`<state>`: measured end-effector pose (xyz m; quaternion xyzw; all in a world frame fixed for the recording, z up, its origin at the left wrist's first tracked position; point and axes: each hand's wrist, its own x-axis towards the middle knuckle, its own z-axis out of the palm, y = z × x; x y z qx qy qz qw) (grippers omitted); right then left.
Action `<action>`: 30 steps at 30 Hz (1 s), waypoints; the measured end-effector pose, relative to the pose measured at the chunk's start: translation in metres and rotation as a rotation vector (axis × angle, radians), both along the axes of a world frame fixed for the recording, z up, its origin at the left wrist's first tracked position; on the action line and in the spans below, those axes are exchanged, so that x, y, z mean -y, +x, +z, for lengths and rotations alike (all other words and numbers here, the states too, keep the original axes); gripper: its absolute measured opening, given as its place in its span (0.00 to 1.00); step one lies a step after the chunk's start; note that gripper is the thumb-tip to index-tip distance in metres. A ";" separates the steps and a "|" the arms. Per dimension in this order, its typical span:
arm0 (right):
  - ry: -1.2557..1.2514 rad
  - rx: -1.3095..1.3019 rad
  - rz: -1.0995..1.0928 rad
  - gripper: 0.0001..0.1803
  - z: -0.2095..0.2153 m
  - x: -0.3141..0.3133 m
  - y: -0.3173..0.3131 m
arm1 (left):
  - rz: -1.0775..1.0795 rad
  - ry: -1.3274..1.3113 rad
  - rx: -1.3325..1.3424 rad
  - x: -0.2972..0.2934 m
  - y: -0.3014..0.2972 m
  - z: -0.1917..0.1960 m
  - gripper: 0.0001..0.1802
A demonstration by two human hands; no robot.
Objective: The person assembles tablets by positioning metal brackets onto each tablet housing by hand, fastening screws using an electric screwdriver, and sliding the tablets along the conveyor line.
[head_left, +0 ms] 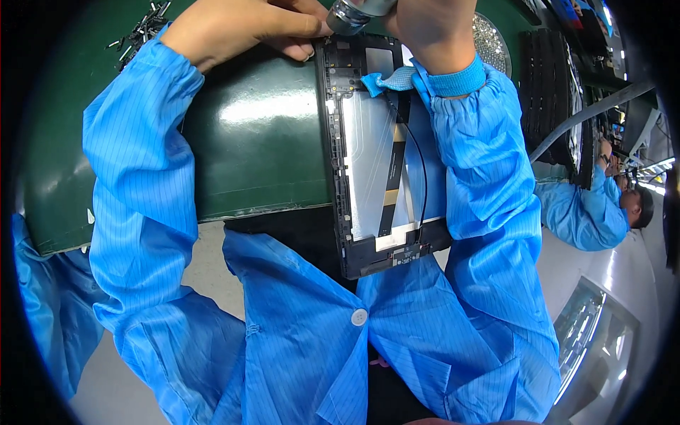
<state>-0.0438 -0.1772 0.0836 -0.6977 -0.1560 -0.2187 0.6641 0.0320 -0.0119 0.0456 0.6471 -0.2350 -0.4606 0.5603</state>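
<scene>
An opened tablet-like device [365, 163] with a black frame, silver metal plates and a thin black cable lies across the table's near edge, its near end overhanging. My left hand [248, 28] is at its far left corner, fingers bent and closed together; what they pinch is hidden. In my right hand [435, 32], above the far end of the device, is a silver cylindrical tool [347, 18], shaped like a powered screwdriver. The tool's head is beside my left fingertips, and its tip is out of sight. A blue wrist strap [459, 79] circles my right wrist.
Small black parts [145, 32] lie heaped on the green table [262, 156] at far left. A round, shiny dotted dish [491, 42] is beyond my right wrist. Stacked black panels [549, 92] and a grey tube [591, 117] stand right, near a co-worker in blue [588, 212].
</scene>
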 end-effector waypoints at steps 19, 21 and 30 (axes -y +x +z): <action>0.049 -0.008 0.020 0.13 -0.005 0.000 0.002 | 0.004 0.036 0.065 0.003 -0.002 0.006 0.08; 0.042 0.010 0.022 0.13 -0.006 0.001 0.002 | 0.004 0.024 0.042 0.003 -0.002 0.005 0.08; 0.050 0.027 0.019 0.10 -0.006 -0.009 0.008 | -0.003 -0.002 0.039 0.003 -0.002 0.004 0.06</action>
